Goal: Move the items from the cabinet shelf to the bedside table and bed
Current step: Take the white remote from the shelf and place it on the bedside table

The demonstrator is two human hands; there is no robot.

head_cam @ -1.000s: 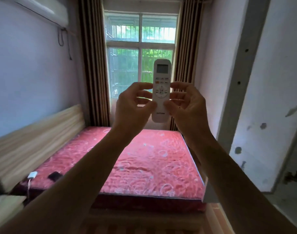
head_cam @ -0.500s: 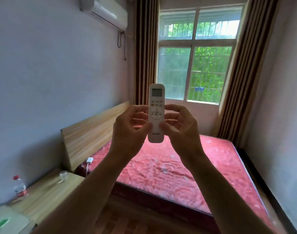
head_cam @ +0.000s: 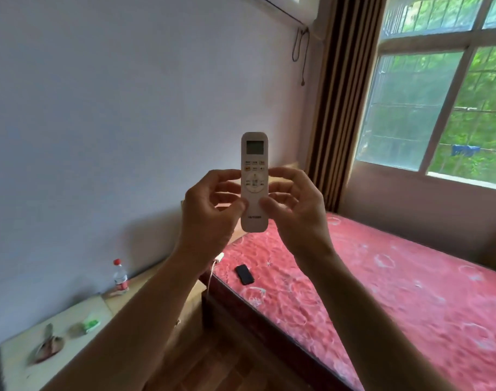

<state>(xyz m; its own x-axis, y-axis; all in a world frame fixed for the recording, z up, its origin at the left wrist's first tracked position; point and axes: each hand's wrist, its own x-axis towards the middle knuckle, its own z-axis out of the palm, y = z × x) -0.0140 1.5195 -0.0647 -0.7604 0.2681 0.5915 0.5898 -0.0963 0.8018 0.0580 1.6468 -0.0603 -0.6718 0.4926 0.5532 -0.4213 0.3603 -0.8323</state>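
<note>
While facing the camera, remote control (head_cam: 254,180): being held upright in mid-air between both hands, screen end up, in front of the pale wall (head_cam: 128,136) and above the bed's head end.
Left hand (head_cam: 210,213): pinching the remote control's left edge, thumb pressing on the front low down, fingers curling behind.
Right hand (head_cam: 294,207): pinching the right edge the same way, thumb tip lying just beside the left thumb.
Bed (head_cam: 382,292): stretching toward the window (head_cam: 438,108) on the right, wearing a red patterned cover.
Black flat object (head_cam: 244,274): lying on the cover near the head-end corner; too small for naming.
White charger (head_cam: 219,258): sitting at that corner, cable hanging down between bed and bench.
Bench (head_cam: 138,286): standing against the wall just beside the bed.
Bottle (head_cam: 120,277): standing upright on the bench near the wall, showing a red cap and label.
Green packet (head_cam: 90,325): lying on a paler surface (head_cam: 21,348) nearer the camera, left of the left forearm.
</note>
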